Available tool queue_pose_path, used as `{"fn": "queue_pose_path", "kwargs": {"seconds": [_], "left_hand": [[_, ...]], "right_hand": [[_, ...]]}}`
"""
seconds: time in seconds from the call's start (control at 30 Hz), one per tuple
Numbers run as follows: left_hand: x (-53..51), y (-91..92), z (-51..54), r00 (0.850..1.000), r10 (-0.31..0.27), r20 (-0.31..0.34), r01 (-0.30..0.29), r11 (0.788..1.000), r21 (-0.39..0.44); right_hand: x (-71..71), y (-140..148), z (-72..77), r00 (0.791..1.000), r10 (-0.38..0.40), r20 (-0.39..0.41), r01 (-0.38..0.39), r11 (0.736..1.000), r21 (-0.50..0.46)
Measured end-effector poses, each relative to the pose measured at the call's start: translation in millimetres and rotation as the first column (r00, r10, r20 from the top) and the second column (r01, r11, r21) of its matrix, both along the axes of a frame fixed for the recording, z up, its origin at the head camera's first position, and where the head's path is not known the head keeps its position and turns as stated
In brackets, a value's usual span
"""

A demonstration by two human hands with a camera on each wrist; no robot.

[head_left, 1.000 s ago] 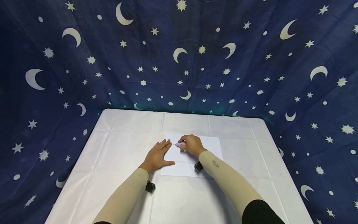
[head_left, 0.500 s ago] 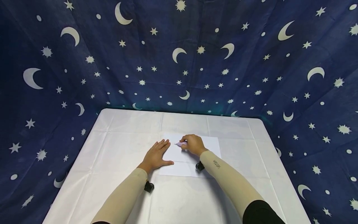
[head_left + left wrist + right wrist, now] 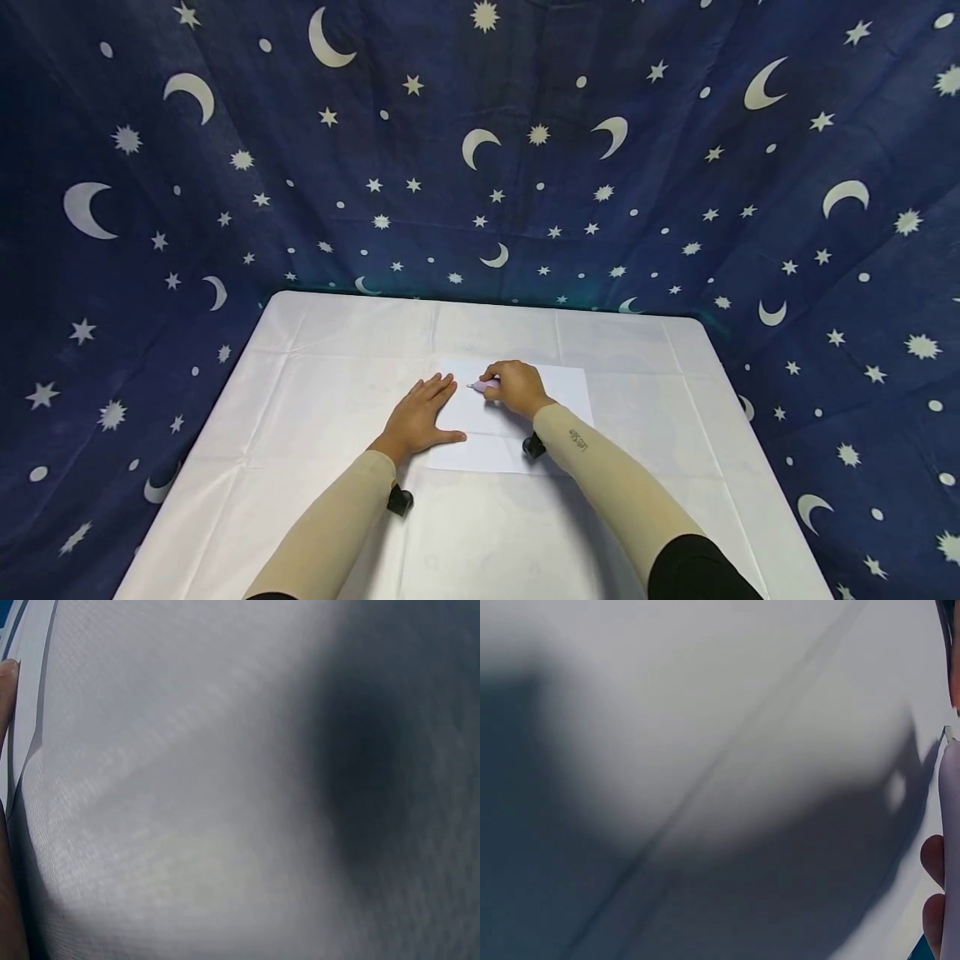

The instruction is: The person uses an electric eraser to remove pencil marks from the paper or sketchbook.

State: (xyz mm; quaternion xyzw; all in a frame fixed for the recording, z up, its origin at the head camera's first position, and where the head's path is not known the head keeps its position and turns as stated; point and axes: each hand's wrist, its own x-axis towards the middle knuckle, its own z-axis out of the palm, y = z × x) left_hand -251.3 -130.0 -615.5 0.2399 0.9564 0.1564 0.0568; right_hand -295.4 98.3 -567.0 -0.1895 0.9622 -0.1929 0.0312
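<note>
Near the middle of the table in the head view lies a white sheet of paper (image 3: 566, 392) with a crease across it. My left hand (image 3: 418, 418) rests on its left edge, fingers extended and thumb spread over the sheet. In my right hand (image 3: 519, 387) I grip a lavender pen-shaped tool (image 3: 486, 385), its narrow tip pointing left at the paper close to the left fingertips. The right wrist view shows the thick lavender barrel of the tool (image 3: 952, 802) at the right edge, with fingertips (image 3: 933, 861) against it. Its exact kind is unclear.
A white cloth with fold lines covers the table (image 3: 337, 375). Behind and around it hangs a dark blue curtain (image 3: 435, 142) patterned with moons and stars. Small black wrist cameras sit under the left wrist (image 3: 400, 500) and right wrist (image 3: 533, 446).
The right hand with the lavender tool shifts slightly right, then slightly back left, over the paper. My left hand keeps its place on the sheet; the head view drifts a little.
</note>
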Motion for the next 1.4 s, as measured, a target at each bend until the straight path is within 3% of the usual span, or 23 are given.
{"fn": "queue_pose_path", "kwargs": {"seconds": [0.4,0.77,1.07,1.4], "left_hand": [[-1.8,-5.9,-6.1,1.000,0.009,-0.006,-0.009,1.000,0.006],[1.2,0.8,-2.8,1.000,-0.003,0.001,0.003,1.000,0.002],[-2.9,-2.3,-7.2,1.000,0.000,-0.012,0.000,1.000,0.018],[-0.6,-0.1,-1.2,1.000,-0.004,0.012,0.004,1.000,0.006]], "right_hand": [[2.3,16.7,1.1,0.998,-0.063,0.025,0.063,0.998,0.011],[4.2,9.5,-0.9,0.999,-0.044,0.029,0.044,0.999,0.000],[3.6,27.3,0.5,0.997,-0.069,0.018,0.069,0.997,0.018],[11.2,44.7,1.7,0.996,-0.089,0.017,0.089,0.996,-0.007]]}}
